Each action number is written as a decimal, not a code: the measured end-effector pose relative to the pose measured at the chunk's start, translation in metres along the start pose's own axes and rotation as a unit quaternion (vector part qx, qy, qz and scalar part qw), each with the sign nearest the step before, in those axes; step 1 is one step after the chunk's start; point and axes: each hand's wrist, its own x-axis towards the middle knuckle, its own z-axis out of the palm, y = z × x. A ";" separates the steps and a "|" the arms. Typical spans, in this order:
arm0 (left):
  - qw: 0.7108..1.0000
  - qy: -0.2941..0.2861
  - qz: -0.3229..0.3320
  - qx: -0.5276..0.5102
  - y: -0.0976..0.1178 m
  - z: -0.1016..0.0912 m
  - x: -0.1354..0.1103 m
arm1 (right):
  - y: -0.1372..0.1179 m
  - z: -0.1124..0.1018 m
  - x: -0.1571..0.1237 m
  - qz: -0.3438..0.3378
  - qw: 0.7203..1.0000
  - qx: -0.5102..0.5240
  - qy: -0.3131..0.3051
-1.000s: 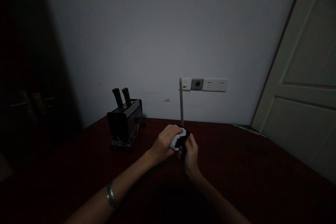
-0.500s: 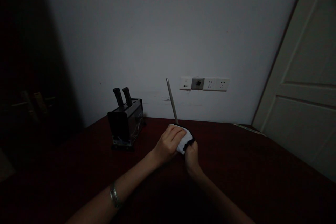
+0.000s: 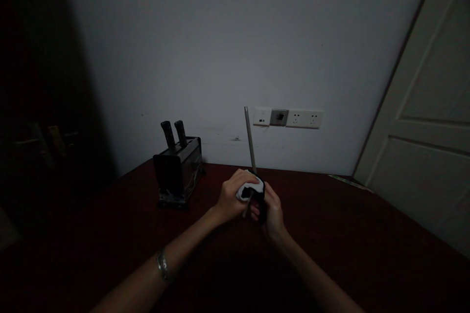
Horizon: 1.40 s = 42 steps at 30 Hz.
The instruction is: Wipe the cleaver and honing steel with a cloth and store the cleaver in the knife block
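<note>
A thin grey steel rod [image 3: 250,138] with a black handle stands nearly upright above a dark red table [image 3: 348,225]. My right hand [image 3: 270,211] is closed around the black handle at its base. My left hand [image 3: 232,196] is closed on a white cloth [image 3: 248,189] wrapped round the lower end of the rod, just above the handle. A silver bracelet [image 3: 163,266] sits on my left wrist.
A dark knife block [image 3: 178,168] with two black handles sticking out stands on the table to the left. A row of wall sockets [image 3: 288,118] is behind the rod. A pale door [image 3: 426,122] is at the right. The left side is dark.
The rod leaned left half a second ago and has swung back close to upright. My hands with the cloth stayed at its base and shifted slightly.
</note>
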 end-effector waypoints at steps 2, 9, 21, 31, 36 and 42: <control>1.000 -0.003 -0.016 -0.007 -0.001 -0.001 0.000 | 0.001 -0.002 0.001 0.006 1.000 0.009 0.000; 0.996 0.010 -0.085 -0.031 -0.001 -0.002 0.000 | 0.002 -0.006 0.003 0.037 0.999 0.025 0.002; 0.969 0.051 -0.243 -0.008 -0.023 -0.020 0.004 | -0.020 -0.004 0.004 0.044 0.997 0.043 -0.055; 0.987 0.035 -0.012 0.154 0.000 -0.028 0.016 | -0.015 -0.003 0.004 -0.084 0.981 -0.172 -0.011; 0.972 -0.100 0.127 0.170 0.014 -0.012 0.011 | -0.010 -0.003 0.001 -0.171 0.966 -0.193 0.006; 0.990 -0.050 0.062 0.120 0.007 -0.006 0.003 | -0.006 -0.003 0.002 -0.128 0.980 -0.154 -0.008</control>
